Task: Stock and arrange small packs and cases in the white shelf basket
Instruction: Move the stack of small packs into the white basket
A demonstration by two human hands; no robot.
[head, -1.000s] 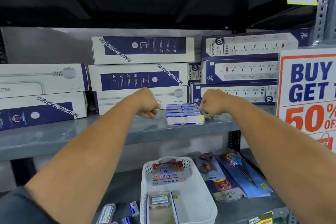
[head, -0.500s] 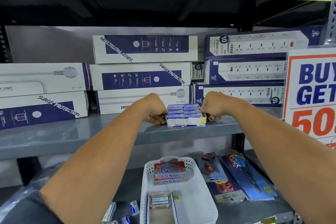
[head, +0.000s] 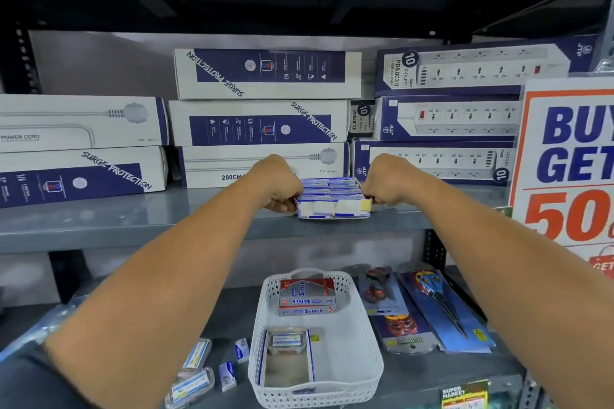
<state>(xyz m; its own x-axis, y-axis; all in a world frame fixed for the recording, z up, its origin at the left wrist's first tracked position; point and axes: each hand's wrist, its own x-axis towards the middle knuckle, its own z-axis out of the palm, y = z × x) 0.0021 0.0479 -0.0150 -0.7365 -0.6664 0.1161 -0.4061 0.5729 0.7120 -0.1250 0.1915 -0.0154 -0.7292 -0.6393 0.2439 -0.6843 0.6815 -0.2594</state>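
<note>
A blue-and-white tray of small packs point(head: 332, 199) sits at the front of the upper grey shelf point(head: 133, 222). My left hand point(head: 277, 183) grips its left end and my right hand point(head: 387, 181) grips its right end, fingers curled around it. Below, the white shelf basket point(head: 362, 342) stands on the lower shelf. It holds two stacked red-and-silver Softek boxes point(head: 307, 295) at the back, a clear case point(head: 285, 340) in the middle and an open flat box point(head: 285, 365) at the front left.
Stacked power-strip boxes point(head: 262, 123) fill the upper shelf behind the tray. A sale sign point(head: 568, 159) stands at right. Carded scissors point(head: 438, 305) lie right of the basket, small clear cases and packs point(head: 212, 365) left of it.
Both hands closed in from beside the tray of packs and now grip its two ends. The view has moved closer to the shelf.
</note>
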